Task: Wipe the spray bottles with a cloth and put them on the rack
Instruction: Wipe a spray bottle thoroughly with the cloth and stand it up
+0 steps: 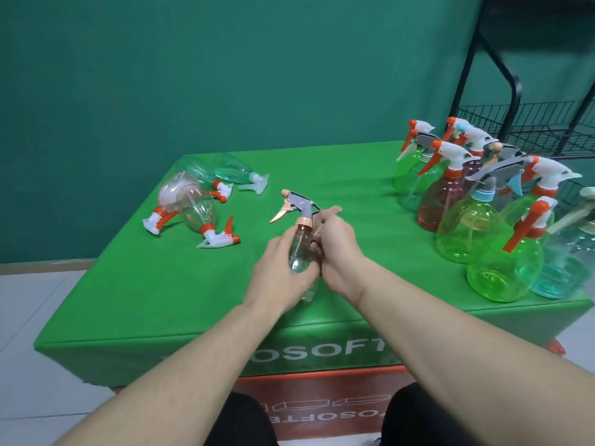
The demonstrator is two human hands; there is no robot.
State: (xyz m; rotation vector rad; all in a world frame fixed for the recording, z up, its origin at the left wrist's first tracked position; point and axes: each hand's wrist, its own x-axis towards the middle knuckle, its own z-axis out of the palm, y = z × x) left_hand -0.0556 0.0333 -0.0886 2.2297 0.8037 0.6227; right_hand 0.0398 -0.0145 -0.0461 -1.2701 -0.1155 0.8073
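Observation:
Over the middle of the green table (199, 304), my left hand (280, 278) grips a clear spray bottle (300, 249) with a grey head and peach trigger. The bottle leans away from me with its nozzle pointing left. My right hand (338, 249) holds a brown cloth (325, 217) against the bottle's right side, just below the collar. Several clear bottles (196, 201) with red and white heads lie on their sides at the far left of the table. Several green, pink and blue bottles (476, 214) stand upright at the right.
A black wire rack (541, 123) stands behind the table's far right corner against the green wall. The table's front edge is close to my knees, and pale floor shows at the left.

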